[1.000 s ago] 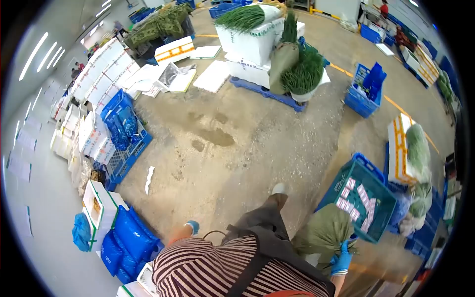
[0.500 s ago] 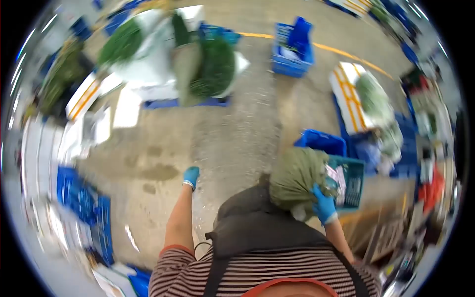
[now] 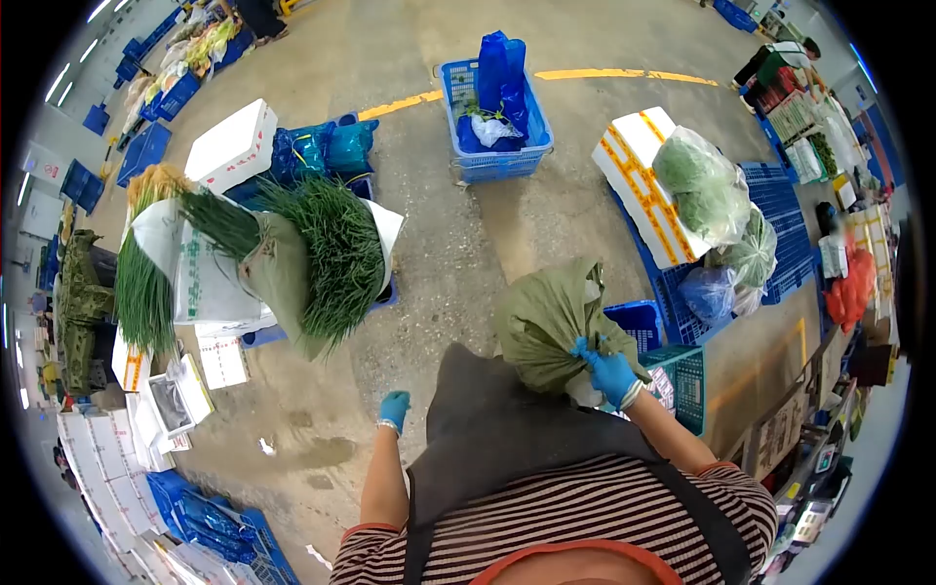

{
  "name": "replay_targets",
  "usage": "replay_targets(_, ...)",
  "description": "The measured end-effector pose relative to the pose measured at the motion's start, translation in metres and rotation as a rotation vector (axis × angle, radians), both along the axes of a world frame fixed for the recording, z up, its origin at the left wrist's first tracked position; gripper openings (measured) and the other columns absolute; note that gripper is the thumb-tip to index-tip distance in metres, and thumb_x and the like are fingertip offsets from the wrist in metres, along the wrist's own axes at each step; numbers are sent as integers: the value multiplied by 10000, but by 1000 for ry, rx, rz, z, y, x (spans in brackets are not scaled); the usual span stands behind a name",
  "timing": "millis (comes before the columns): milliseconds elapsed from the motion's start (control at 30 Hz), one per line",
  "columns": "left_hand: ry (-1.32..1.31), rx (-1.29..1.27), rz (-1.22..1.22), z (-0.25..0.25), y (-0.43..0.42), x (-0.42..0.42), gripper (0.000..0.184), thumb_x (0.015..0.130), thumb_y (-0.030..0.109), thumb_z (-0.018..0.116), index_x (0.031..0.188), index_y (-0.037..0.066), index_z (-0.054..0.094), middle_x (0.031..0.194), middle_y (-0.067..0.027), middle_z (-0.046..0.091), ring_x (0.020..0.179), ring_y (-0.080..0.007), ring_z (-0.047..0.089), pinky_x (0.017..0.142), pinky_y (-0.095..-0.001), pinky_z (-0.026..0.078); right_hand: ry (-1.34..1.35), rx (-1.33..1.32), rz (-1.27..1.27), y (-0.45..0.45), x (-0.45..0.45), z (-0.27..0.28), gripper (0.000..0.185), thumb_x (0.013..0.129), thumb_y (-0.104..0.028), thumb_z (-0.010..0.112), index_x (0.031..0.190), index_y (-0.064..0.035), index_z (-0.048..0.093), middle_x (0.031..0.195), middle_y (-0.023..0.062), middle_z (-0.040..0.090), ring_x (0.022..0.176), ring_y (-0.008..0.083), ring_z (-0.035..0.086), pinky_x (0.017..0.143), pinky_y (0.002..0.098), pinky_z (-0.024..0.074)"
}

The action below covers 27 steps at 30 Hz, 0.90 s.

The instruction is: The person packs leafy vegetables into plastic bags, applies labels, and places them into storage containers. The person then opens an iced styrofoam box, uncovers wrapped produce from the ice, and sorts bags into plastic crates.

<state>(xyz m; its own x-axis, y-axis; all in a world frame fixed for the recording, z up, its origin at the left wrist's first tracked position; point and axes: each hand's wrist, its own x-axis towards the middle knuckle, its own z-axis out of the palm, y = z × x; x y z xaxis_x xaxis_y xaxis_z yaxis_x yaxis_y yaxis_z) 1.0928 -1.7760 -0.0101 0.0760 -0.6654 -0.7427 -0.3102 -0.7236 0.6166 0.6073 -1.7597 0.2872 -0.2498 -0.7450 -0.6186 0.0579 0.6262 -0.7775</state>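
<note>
My right hand [image 3: 611,376], in a blue glove, grips the gathered neck of a bulging olive-green woven sack [image 3: 546,327]. The sack hangs in front of my dark apron [image 3: 517,429], on the right side. Behind my right hand and wrist stands a green plastic crate [image 3: 690,378] holding pink-and-white printed material, partly hidden. A blue bin [image 3: 639,322] shows just beyond the sack. My left hand [image 3: 394,408], also gloved in blue, hangs away from the body over the floor with its fingers curled and nothing seen in them.
Bundles of long green stalks [image 3: 336,244] lie on a low stack at left. A blue crate [image 3: 502,164] with bags inside stands ahead. At right, a taped white foam box [image 3: 648,195] and bagged greens [image 3: 702,185] rest on blue pallets [image 3: 780,234]. Another person [image 3: 780,58] is far right.
My view has turned, with the stalk bundles and blue crate now further left. My right hand still holds the sack, now by its bunched neck. My left hand has come lower, nearer my body.
</note>
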Motion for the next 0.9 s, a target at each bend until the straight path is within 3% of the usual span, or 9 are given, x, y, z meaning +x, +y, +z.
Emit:
replay_targets(100,106,112,114,-3,-14,7,206,837,165,595,938,8,683,790,-84,667,622,-164,606,577,-304,496,-48,223,-112,-95,-18,12,229,890,-135,650,1098,-43,615,967,30,644,846,137,580,696,310,470)
replay_targets(133,24,-121,-263,-11,-25,21,192,842,155,584,927,14,684,782,-83,668,624,-167,615,567,-304,492,-53,139,-165,-118,-24,7,221,889,-133,652,1090,-48,618,950,26,645,791,125,573,641,301,463)
replay_targets(267,31,-27,-462,-50,-127,39,141,827,145,576,855,61,686,759,-87,677,648,-184,652,548,-317,494,-118,145,-338,-210,-55,-14,218,893,-168,654,1088,-74,625,896,1,652,442,60,360,374,263,261)
replay_targets(400,-758,-399,-1432,-125,-335,55,191,803,204,525,741,118,684,833,-127,688,760,-316,665,677,-451,521,-77,137,-510,-309,-58,4,266,898,-287,661,1084,-100,630,830,-2,652,424,76,311,386,255,229)
replay_targets(467,-721,-528,-1269,-45,-453,-17,151,823,138,525,792,109,670,755,-143,647,696,-344,644,667,-448,528,-20,126,-592,-348,-57,18,347,895,-323,663,1153,-97,613,772,-5,617,416,80,290,393,261,226)
replay_targets(500,-716,-770,-1184,-78,-506,-20,175,827,125,514,785,102,682,805,-178,662,762,-348,651,715,-446,524,-13,148,-626,-371,-66,22,356,896,-325,661,1165,-98,608,737,-11,585,418,80,285,392,261,224)
replay_targets(567,-332,-383,-667,-63,-614,-79,306,871,263,465,894,41,674,930,-218,659,846,-360,640,752,-471,492,-16,221,-705,-398,-79,23,376,898,-330,658,1189,-101,599,667,-23,521,421,79,277,391,260,221)
replay_targets(733,-318,-426,-841,19,-792,-282,346,853,334,523,1005,73,690,995,-197,664,927,-366,636,827,-435,490,-82,221,-828,-472,-111,6,363,959,-279,567,1272,-95,566,1075,14,642,454,60,292,404,235,235)
replay_targets(900,-291,-395,-1016,-25,-861,-395,308,845,297,529,998,89,697,1018,-188,664,938,-368,636,846,-434,495,-91,269,-821,-542,-176,-25,269,936,-358,596,1038,-109,593,772,-25,549,415,59,288,397,236,228)
